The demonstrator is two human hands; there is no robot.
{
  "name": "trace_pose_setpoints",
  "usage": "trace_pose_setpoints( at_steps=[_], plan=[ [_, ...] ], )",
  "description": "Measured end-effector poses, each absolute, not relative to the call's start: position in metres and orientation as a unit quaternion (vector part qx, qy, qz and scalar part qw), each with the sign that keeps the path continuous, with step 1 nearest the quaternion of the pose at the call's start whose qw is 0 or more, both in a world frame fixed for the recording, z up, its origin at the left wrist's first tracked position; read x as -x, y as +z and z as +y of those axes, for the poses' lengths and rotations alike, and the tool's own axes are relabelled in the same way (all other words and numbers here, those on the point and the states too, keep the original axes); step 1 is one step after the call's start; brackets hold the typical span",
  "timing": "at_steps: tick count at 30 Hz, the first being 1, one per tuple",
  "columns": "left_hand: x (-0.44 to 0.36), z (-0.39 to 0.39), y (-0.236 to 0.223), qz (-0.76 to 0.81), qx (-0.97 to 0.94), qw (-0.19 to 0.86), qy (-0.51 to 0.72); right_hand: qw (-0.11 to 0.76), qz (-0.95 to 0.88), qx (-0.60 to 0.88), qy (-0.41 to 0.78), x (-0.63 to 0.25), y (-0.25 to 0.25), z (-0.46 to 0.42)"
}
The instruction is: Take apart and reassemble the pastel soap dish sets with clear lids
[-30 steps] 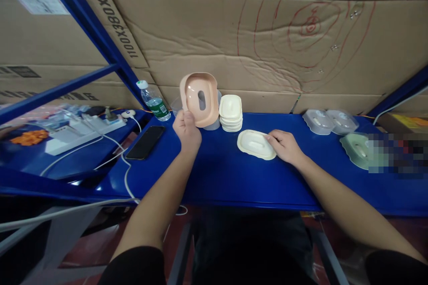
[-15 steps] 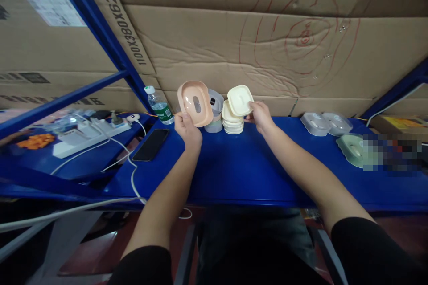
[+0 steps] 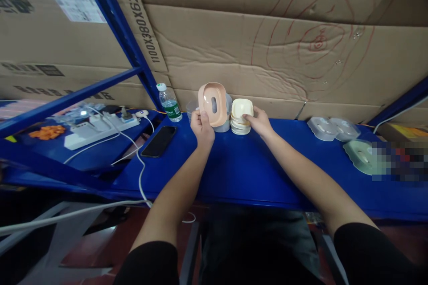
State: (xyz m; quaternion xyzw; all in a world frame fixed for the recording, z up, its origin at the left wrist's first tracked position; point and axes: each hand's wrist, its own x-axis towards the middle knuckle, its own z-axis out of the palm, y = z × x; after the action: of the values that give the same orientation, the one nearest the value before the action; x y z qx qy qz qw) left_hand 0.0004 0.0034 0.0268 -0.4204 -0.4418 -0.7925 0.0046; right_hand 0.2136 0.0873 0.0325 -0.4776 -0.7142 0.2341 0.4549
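Over the counter (image 3: pixel 240 173), the left hand (image 3: pixel 203 131) pinches a pink cover (image 3: pixel 220 103) by its lower edge; the right (image 3: pixel 261 123) grips a cream lid (image 3: pixel 240 107) at the stack (image 3: pixel 240 130) (contact beneath is unclear). Best keep that lid level, edges aligned.

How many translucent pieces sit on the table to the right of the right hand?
3: a clear piece at the back, another clear piece on its right, and a greenish piece nearer the front. Pixelation may hide more.
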Motion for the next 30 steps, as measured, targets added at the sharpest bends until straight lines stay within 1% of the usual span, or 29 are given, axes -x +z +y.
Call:
trace_pose_setpoints(
  at_steps=[3,4,6,8,10,12,14,15,16,18,20,22,26,30],
  plan=[
    [-0.001,0.002,0.028,-0.432,0.419,-0.002,-0.798,0.485,-0.696,0.494,0.188,-0.217,0.035,0.076],
    [-0.002,0.002,0.029,-0.429,0.418,-0.007,-0.801,0.501,-0.705,0.477,0.156,-0.218,0.038,0.068],
    [-0.005,0.002,0.031,-0.421,0.410,-0.033,-0.809,0.512,-0.758,0.394,0.088,-0.218,0.043,0.051],
    [-0.009,0.004,0.032,-0.404,0.402,-0.093,-0.816,0.466,-0.836,0.289,0.009,-0.217,0.048,0.034],
    [-0.014,0.006,0.032,-0.382,0.406,-0.174,-0.812,0.407,-0.884,0.223,-0.051,-0.213,0.053,0.023],
    [-0.017,0.008,0.030,-0.366,0.421,-0.248,-0.792,0.379,-0.899,0.208,-0.071,-0.207,0.058,0.021],
    [-0.016,0.008,0.027,-0.366,0.439,-0.281,-0.771,0.379,-0.895,0.225,-0.062,-0.201,0.065,0.027],
    [-0.015,0.008,0.026,-0.374,0.450,-0.272,-0.764,0.384,-0.891,0.237,-0.055,-0.198,0.069,0.032],
    [-0.012,0.008,0.024,-0.389,0.463,-0.242,-0.759,0.388,-0.886,0.249,-0.048,-0.195,0.072,0.037],
    [-0.006,0.009,0.021,-0.436,0.496,-0.135,-0.739,0.387,-0.880,0.272,-0.039,-0.189,0.080,0.050],
    [0.000,0.011,0.017,-0.484,0.523,-0.025,-0.701,0.364,-0.883,0.294,-0.026,-0.181,0.085,0.060],
    [0.003,0.014,0.013,-0.515,0.543,0.030,-0.662,0.337,-0.889,0.311,-0.006,-0.175,0.089,0.068],
    [0.004,0.019,0.005,-0.561,0.561,0.016,-0.608,0.326,-0.891,0.313,0.029,-0.168,0.090,0.074],
    [0.002,0.019,0.003,-0.579,0.567,0.003,-0.586,0.318,-0.884,0.341,0.030,-0.171,0.087,0.074]
  ],
)
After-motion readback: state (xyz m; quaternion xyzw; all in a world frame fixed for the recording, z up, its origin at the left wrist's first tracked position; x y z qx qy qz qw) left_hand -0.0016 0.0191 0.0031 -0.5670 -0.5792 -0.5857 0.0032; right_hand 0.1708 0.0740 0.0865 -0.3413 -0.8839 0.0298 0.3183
